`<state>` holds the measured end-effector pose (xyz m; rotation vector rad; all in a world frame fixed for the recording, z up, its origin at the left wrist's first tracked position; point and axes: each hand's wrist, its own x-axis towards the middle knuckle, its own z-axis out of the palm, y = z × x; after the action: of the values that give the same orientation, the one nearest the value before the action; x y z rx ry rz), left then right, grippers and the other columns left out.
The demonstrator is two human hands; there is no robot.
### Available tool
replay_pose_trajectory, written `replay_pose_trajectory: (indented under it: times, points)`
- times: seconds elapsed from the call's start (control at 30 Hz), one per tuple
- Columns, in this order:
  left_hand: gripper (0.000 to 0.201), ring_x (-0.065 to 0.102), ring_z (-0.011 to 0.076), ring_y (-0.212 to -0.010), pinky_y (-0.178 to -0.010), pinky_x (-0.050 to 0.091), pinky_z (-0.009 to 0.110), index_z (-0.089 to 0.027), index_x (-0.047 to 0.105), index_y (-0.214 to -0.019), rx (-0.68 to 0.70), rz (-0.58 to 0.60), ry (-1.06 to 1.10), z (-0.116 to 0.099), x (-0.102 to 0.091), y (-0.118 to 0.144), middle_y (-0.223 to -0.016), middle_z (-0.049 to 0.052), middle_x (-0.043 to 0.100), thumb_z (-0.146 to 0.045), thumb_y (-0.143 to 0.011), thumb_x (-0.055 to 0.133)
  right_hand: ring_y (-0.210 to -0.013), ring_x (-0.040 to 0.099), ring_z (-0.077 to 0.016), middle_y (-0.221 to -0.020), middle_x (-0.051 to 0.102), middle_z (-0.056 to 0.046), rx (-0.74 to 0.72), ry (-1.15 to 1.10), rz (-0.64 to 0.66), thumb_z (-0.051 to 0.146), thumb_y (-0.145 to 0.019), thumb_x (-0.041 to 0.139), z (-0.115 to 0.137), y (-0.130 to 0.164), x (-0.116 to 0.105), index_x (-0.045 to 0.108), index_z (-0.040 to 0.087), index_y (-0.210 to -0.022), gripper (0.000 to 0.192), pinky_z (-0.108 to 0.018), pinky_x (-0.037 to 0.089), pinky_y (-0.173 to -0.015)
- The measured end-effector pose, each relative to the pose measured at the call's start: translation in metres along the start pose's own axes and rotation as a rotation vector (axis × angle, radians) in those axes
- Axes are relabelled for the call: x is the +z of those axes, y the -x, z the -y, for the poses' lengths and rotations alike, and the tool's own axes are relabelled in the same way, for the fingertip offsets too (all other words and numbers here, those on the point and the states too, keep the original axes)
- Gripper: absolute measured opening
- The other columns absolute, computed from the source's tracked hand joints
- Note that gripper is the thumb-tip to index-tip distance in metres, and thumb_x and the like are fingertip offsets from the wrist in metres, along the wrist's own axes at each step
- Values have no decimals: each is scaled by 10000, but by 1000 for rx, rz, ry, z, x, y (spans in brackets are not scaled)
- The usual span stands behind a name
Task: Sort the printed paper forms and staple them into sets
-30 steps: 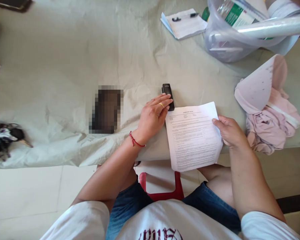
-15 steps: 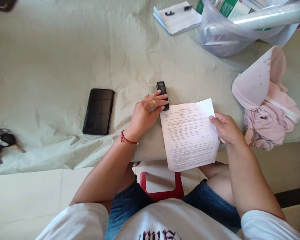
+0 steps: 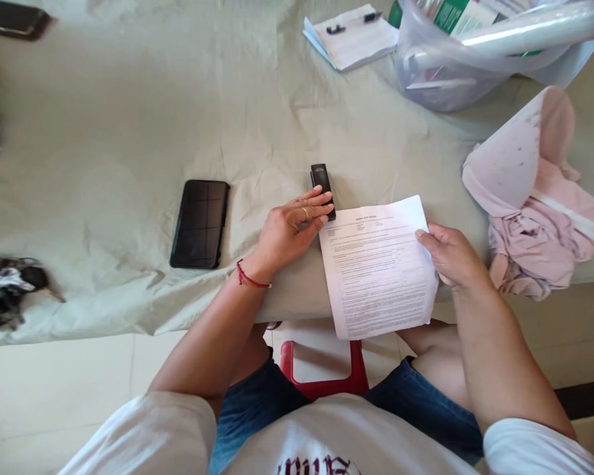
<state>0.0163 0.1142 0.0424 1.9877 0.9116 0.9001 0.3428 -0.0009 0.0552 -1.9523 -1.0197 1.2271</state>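
A black stapler (image 3: 319,174) lies on the cloth-covered table, its near end at the top left corner of a printed sheet of paper (image 3: 376,270). My left hand (image 3: 293,227) is laid over the stapler, with its fingers across the top and its thumb at the near end. The fingers hide part of the stapler and the sheet's corner. At the sheet's right edge, my right hand (image 3: 450,254) pinches the paper, thumb on top and fingers underneath. The lower part of the sheet hangs past the table edge.
Left of my hands lies a black phone (image 3: 200,224). Keys (image 3: 14,287) and another phone (image 3: 12,20) are farther left. Pink cloth (image 3: 539,224) lies on the right. Behind are a notepad (image 3: 356,43) with a pen and a clear plastic bag (image 3: 440,86). A red stool (image 3: 359,376) stands below.
The view has shifted slightly, bringing more of the far-left phone and a blurred hand at the left edge into sight. My left fingers have shifted a little on the stapler; the right grip is unchanged.
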Motion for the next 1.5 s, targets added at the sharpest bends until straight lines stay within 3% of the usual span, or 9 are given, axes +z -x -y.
replay_pose_trajectory:
  times: [0.27,0.5,0.7,0.83,1.0,1.1,1.27,1.37,1.5]
  points:
    - [249,674,286,-1467,-1268,549,542,-243,862,-1226,79,-82,-57,12,13,5,-1396,83,810,-272,-1057,681,-942,802,-356,-885,821,-64,17,-48,-24,565,-897,784,5,-1,2,792,279,-1004,305,-454,683,-797]
    - [250,668,310,-1474,-1279,530,587,-275,868,-1219,63,-72,13,14,12,4,-1394,82,812,-371,-1064,697,-828,802,-301,-940,843,-38,62,-123,25,602,-823,865,8,-3,-3,784,279,-892,340,-446,664,-786]
    - [304,604,330,-1540,-1314,467,609,-280,864,-1200,-21,-36,214,3,-1,-3,-1409,85,807,-500,-1019,758,-947,826,-346,-957,859,-41,61,-98,280,651,-788,918,22,4,-12,868,298,-1009,420,-481,682,-816]
    - [395,636,339,-1499,-1224,548,543,-250,860,-1147,-146,-139,342,-11,0,-2,-1339,100,831,-597,-974,783,-942,832,-353,-952,861,-37,14,-98,454,617,-788,941,30,15,-16,886,287,-1006,400,-463,691,-774]
    - [385,786,200,-932,-861,634,330,-245,835,-901,-346,-413,504,-22,6,2,-923,31,829,-626,-944,799,-1001,842,-347,-1002,866,-42,-146,-373,224,575,-861,906,37,15,-1,860,296,-1072,353,-502,711,-847]
    - [553,754,193,-761,-680,601,312,-236,738,-733,-398,-455,605,-23,10,5,-697,17,725,-731,-976,692,-1174,810,-358,-1075,866,-36,-273,-478,57,570,-826,932,41,-2,17,840,301,-1082,382,-541,686,-997]
    - [650,827,306,-1045,-814,669,398,-233,803,-964,-460,-261,799,-26,13,9,-929,89,840,-831,-996,550,-1296,762,-336,-1091,859,-24,-451,-502,-179,627,-837,899,44,-30,45,818,302,-1078,413,-533,632,-1113]
    - [609,802,353,-1198,-970,669,465,-235,804,-1161,-471,-169,914,-31,8,9,-1112,106,859,-786,-986,616,-1286,762,-325,-1125,851,-29,-515,-493,-236,641,-888,845,45,-36,54,803,294,-1058,388,-528,626,-1120]
    - [591,800,396,-1202,-1017,664,520,-202,798,-1200,-551,-22,940,-35,-7,12,-1166,134,858,-710,-899,800,-1299,753,-326,-1140,841,-32,-555,-510,-296,580,-915,828,47,-38,60,791,299,-1044,313,-533,639,-1100]
